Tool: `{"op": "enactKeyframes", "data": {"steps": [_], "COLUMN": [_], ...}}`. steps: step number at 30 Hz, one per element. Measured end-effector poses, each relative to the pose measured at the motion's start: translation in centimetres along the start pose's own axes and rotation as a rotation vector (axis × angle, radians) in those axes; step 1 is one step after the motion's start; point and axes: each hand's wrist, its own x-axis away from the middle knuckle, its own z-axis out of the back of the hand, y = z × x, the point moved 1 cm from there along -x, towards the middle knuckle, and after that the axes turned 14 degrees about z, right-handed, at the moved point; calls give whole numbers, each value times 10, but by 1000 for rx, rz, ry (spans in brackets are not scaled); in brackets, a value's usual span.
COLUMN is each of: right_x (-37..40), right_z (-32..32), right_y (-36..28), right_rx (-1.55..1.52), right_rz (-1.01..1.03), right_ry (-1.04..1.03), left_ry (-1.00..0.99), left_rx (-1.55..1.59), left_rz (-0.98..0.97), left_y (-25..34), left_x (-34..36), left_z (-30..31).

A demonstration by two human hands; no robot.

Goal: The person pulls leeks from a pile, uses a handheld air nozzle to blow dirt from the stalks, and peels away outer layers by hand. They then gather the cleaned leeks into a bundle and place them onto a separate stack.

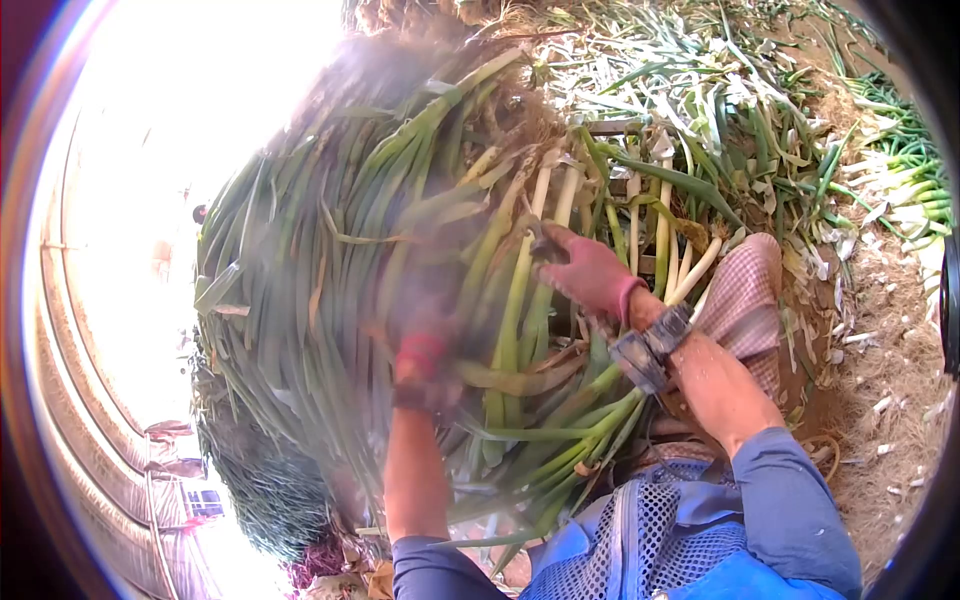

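Note:
A large heap of long green onions (pixel 310 230) lies in front of me, leaves hanging to the left. My right hand (pixel 595 278), in a pink glove with dark fingertips, is closed at the pale end of a green onion stalk (pixel 513 310). Over the leaves, my left hand (pixel 420 355) in a red glove is smeared by motion and haze, so its fingers cannot be made out. More pale stalks (pixel 663 225) lie beyond the right hand. A dark device (pixel 650 348) is strapped around my right wrist.
Stripped leaves (pixel 690 80) litter the ground at the upper right. Several cleaned green onions (pixel 915 190) lie at the far right. Straw-coloured debris (pixel 890 420) covers the soil there. Another dark green heap (pixel 265 470) stands lower left, beside a bright curved wall (pixel 85 350).

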Motion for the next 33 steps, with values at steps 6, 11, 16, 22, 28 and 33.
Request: {"op": "enactKeyframes", "data": {"steps": [6, 11, 16, 22, 28, 33], "right_x": [-13, 42, 29, -4, 33, 61], "right_z": [14, 0, -9, 17, 5, 47], "right_y": [3, -11, 5, 7, 11, -40], "right_rx": [4, -71, -73, -12, -73, -101], "right_rz": [-96, 16, 13, -48, 74, -107], "right_ry": [58, -175, -83, -49, -84, -134], "left_ry": [25, -192, -88, -70, -224, -218], "left_rx": [-279, -206, -199, -229, -81, 63], "left_rz": [122, 243, 125, 141, 168, 173], "left_y": [55, 78, 42, 85, 86, 85], "left_x": [39, 48, 40, 64, 75, 77], "left_z": [8, 8, -2, 4, 10, 20]}}
